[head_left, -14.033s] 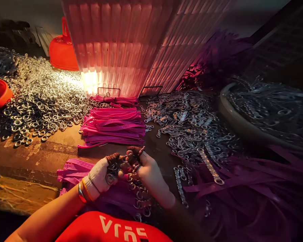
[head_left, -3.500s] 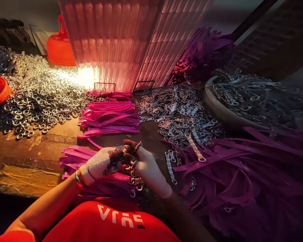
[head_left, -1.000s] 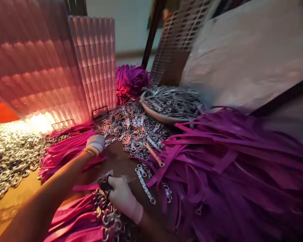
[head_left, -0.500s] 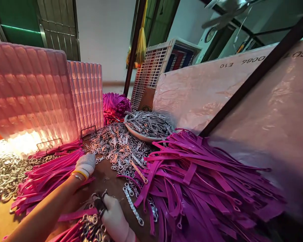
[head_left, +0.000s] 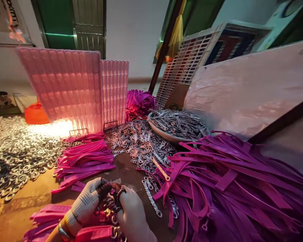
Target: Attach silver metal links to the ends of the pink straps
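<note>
My left hand, in a white dotted glove with dark fingertips, is closed at the bottom centre. Close against it is my right hand, in a pale glove with dark fingertips, its fingers also closed. Whatever lies between the fingertips is too small to make out. Silver rings hang or lie just below and between the hands. Pink straps lie under my left wrist. A bundle of pink straps rests beyond my left hand, and silver chain pieces lie beyond my right.
Magenta straps are heaped at the right. A bowl of silver pieces stands behind a loose pile. Silver rings cover the left, near an orange lamp and upright pink plastic trays.
The view has turned left. My left hand has come back from beside the strap bundle and now meets my right hand.
</note>
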{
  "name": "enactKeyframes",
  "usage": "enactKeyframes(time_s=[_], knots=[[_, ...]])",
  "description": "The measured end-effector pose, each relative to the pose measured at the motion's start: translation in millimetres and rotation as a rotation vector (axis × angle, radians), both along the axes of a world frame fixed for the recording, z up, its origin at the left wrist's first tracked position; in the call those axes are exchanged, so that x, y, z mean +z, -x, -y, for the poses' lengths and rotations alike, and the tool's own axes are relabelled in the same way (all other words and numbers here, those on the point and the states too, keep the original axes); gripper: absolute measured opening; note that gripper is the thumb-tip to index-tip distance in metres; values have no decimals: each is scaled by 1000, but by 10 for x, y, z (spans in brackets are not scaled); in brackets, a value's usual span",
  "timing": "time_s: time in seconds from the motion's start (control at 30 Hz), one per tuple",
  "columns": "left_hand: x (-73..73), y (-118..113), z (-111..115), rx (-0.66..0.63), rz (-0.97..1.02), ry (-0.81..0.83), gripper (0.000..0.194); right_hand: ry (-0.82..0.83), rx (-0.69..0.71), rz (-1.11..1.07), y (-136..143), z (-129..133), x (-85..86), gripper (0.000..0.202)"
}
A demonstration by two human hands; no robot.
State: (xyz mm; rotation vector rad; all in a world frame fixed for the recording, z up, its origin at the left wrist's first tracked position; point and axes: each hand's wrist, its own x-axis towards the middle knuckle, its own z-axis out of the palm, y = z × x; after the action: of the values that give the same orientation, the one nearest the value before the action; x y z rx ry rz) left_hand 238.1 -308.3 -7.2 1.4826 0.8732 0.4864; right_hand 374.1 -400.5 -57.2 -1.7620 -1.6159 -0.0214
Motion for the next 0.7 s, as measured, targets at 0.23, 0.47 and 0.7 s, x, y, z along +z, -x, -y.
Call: enactKeyframes(time_s=[0.23, 0.47, 0.7], knots=[[-33, 239, 241, -67, -14, -40, 43, 106, 63, 407, 85, 107, 110, 21], [-81, 272, 349, -125, -118, -418, 18, 54, 30, 431, 91, 127, 171, 24], [-213, 499, 307, 17, -110, -161, 29, 358, 137, 400, 253, 137, 374, 37]])
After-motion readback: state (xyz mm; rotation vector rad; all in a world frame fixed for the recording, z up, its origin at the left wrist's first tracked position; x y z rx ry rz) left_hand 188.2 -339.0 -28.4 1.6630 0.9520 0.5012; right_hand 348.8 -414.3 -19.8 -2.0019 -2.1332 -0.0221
